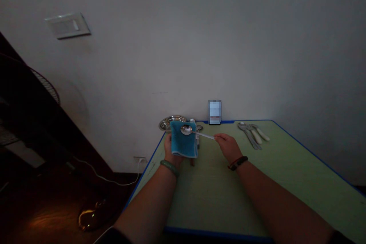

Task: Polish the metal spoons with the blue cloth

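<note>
My left hand (172,155) supports a blue cloth (183,145) with a pale edge from behind, so most of its fingers are hidden. Against the front of the cloth lies the bowl of a metal spoon (186,130). The spoon's handle runs to the right, where my right hand (228,146) pinches its end. A round shiny metal dish (165,123) stands behind the cloth at the table's far left corner, partly covered by it. Just right of the cloth, more metal cutlery (199,127) shows in part.
Several utensils, some with pale handles (256,136), lie on the right of the green table (223,198), which has a blue edge. A phone (215,112) leans on the wall at the back. A white cable (114,182) hangs from a socket at left.
</note>
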`<state>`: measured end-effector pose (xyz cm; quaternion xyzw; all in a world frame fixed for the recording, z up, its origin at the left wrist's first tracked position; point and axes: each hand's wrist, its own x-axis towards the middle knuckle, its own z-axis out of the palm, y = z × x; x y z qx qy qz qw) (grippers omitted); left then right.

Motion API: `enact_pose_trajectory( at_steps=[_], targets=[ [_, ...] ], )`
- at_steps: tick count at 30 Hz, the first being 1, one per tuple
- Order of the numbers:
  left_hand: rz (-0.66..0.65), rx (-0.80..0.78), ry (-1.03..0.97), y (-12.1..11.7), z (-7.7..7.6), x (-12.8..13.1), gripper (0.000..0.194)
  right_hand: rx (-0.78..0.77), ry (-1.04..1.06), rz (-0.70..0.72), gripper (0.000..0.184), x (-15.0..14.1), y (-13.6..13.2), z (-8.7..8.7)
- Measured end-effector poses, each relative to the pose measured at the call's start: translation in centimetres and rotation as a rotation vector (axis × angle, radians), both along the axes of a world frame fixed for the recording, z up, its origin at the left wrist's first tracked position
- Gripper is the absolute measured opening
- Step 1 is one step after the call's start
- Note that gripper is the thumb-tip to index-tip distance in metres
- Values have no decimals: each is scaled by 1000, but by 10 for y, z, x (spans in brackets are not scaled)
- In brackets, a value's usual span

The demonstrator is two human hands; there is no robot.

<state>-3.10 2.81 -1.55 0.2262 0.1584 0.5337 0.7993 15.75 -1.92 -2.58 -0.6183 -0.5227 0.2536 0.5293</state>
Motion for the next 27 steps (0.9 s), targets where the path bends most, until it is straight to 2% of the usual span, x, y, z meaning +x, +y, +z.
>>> enact_pose_trajectory(
  at_steps=[6,9,14,18,27],
  targets=[
    [-15,-18,3,-4,6,5,39,23,6,-3,33,1,0,0],
    [11,-28,19,-6,9,8,39,-12,18,15,35,-1,0,0],
    [40,-66,96,-3,5,9,37,-65,28,62,35,-3,1,-3],
    [72,-84,83,-2,2,7,32,-92,23,88,34,-3,1,-3],
    [63,-42,68,-3,6,4,36,-64,42,21,33,1,0,-1]
  ],
)
